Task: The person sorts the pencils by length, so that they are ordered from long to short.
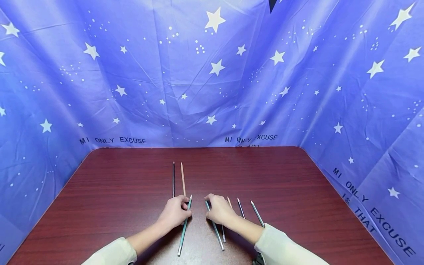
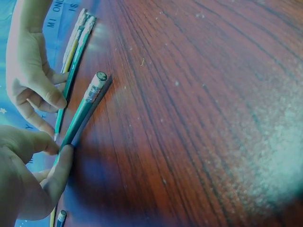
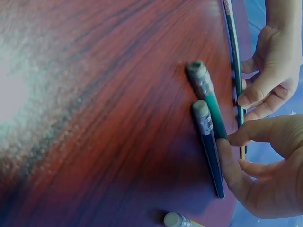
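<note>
My left hand point(image 1: 175, 212) pinches a green pencil point(image 1: 182, 237) between thumb and fingers; its eraser end points toward me. In the left wrist view this pencil point(image 2: 81, 113) slants up off the fingertips, its shadow on the wood. Opposite, my right hand point(image 1: 219, 210) pinches another green pencil point(image 1: 217, 235), tip away from me. A dark pencil point(image 3: 211, 151) lies close beside that one in the right wrist view. Beyond the left hand lie a black pencil point(image 1: 173, 180) and a light wood-coloured pencil point(image 1: 183, 178), side by side.
Right of the right hand, partly hidden by the forearm, lie a yellowish pencil point(image 1: 229, 201), a dark pencil point(image 1: 241, 208) and a grey-green pencil point(image 1: 257, 213). Blue star-printed cloth point(image 1: 195, 81) hangs around the far and side edges of the reddish-brown table point(image 1: 126, 176).
</note>
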`<state>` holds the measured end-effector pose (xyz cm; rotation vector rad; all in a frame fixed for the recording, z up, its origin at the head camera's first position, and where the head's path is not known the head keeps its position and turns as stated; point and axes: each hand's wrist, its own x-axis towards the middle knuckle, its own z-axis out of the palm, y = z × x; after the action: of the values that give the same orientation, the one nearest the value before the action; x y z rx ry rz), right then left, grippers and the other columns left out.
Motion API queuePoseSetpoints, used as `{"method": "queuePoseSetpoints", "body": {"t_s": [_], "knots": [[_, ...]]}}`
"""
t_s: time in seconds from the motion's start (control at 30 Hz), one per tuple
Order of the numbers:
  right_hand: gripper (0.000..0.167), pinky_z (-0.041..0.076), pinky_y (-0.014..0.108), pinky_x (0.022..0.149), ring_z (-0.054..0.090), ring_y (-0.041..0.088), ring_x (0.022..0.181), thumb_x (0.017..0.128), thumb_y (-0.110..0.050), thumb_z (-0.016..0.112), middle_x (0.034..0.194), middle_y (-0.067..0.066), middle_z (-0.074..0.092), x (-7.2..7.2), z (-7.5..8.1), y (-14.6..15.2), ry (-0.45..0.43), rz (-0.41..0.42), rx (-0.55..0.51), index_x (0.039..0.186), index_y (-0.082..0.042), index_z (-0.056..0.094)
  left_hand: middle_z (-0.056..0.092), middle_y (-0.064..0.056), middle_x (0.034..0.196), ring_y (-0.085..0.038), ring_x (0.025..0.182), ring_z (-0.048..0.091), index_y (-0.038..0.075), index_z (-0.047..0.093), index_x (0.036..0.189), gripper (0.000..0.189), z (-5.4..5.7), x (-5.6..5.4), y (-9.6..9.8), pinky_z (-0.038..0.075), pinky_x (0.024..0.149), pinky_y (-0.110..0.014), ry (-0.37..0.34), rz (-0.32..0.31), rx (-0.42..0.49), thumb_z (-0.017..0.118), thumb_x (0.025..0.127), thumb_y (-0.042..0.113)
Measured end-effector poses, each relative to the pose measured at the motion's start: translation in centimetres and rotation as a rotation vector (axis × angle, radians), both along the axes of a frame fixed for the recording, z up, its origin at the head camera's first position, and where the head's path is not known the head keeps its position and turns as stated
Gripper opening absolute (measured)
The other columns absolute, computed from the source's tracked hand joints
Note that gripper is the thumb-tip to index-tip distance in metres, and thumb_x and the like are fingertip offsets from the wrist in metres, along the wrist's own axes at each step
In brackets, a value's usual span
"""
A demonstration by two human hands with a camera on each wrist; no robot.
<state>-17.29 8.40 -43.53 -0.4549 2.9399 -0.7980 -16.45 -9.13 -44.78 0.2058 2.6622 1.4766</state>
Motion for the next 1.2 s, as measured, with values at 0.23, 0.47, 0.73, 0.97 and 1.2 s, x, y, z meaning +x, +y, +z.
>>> {"method": "queuePoseSetpoints", "body": {"t_s": [0.23, 0.47, 0.73, 0.97, 1.2], "knots": [[0.046, 0.041, 0.018, 0.051, 0.047, 0.004, 0.047, 0.064, 0.001, 0.067, 0.063, -0.005, 0.054, -0.2, 0.1, 0.1, -0.053, 0.007, -0.105, 0.109, -0.003, 0.062, 0.057, -0.005, 0.076, -0.009, 0.047, 0.055, -0.008, 0.058, 0.105, 0.036, 0.0, 0.0, -0.2, 0.051, 0.041, -0.024, -0.005, 0.007, 0.046, 0.060, 0.068, -0.006], [0.043, 0.051, 0.025, 0.040, 0.049, 0.007, 0.041, 0.069, 0.006, 0.062, 0.062, -0.002, 0.047, -0.3, 0.6, 0.0, -0.241, -0.030, -0.351, 0.111, -0.001, 0.058, 0.060, -0.007, 0.079, -0.012, 0.055, 0.059, -0.007, 0.058, 0.105, 0.036, -0.2, -0.2, -0.3, 0.054, 0.044, -0.026, -0.033, 0.016, 0.110, 0.060, 0.069, -0.005], [0.047, 0.054, 0.030, 0.046, 0.049, 0.009, 0.049, 0.072, 0.008, 0.060, 0.065, 0.000, 0.052, -0.9, 0.8, 0.4, -0.398, -0.049, -0.572, 0.118, 0.002, 0.053, 0.058, -0.007, 0.083, -0.011, 0.059, 0.057, -0.005, 0.060, 0.109, 0.037, 0.1, -0.5, -0.3, 0.055, 0.045, -0.028, -0.048, 0.045, 0.145, 0.060, 0.072, -0.003], [0.049, 0.055, 0.027, 0.048, 0.052, 0.010, 0.055, 0.076, 0.006, 0.060, 0.070, 0.001, 0.055, -1.5, 0.9, 0.7, -0.460, -0.075, -0.672, 0.124, 0.004, 0.050, 0.057, -0.007, 0.084, -0.011, 0.065, 0.057, -0.004, 0.061, 0.109, 0.036, 0.2, -0.8, -0.1, 0.055, 0.047, -0.031, -0.068, 0.089, 0.225, 0.059, 0.073, -0.004], [0.049, 0.052, 0.023, 0.047, 0.052, 0.009, 0.055, 0.076, 0.005, 0.060, 0.073, 0.003, 0.056, -1.8, 1.5, 0.9, -0.477, -0.097, -0.722, 0.124, 0.005, 0.050, 0.058, -0.006, 0.083, -0.011, 0.068, 0.056, -0.003, 0.061, 0.108, 0.032, 0.8, -1.0, 0.1, 0.057, 0.053, -0.029, -0.080, 0.150, 0.318, 0.061, 0.076, -0.003]]}}
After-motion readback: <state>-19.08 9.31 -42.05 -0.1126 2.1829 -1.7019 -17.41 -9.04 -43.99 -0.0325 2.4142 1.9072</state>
